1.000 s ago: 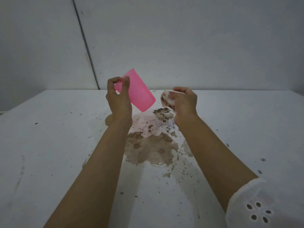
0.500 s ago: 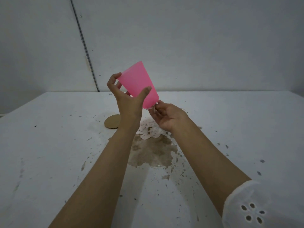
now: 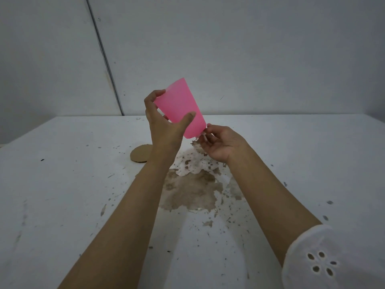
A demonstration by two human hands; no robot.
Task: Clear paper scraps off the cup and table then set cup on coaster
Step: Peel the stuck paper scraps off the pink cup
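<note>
Above the dirty white table point(image 3: 62, 184), the left hand point(image 3: 164, 126) holds the tilted pink cup point(image 3: 181, 109) tight while the right hand's point(image 3: 220, 144) fingers point(image 3: 208, 132) pinch at its lower end, near the round cardboard coaster point(image 3: 140, 153)

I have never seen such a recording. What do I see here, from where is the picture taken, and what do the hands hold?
There is no machine here. A person wears a camera on the head, so it looks forward and down over both forearms. The left hand holds a pink cup, tilted, above a white table. The right hand touches the cup's lower end with its fingertips, where a small pale scrap seems to stick. On the table lie a round brown coaster, soiled paper, a brown stain and many dark specks.
</note>
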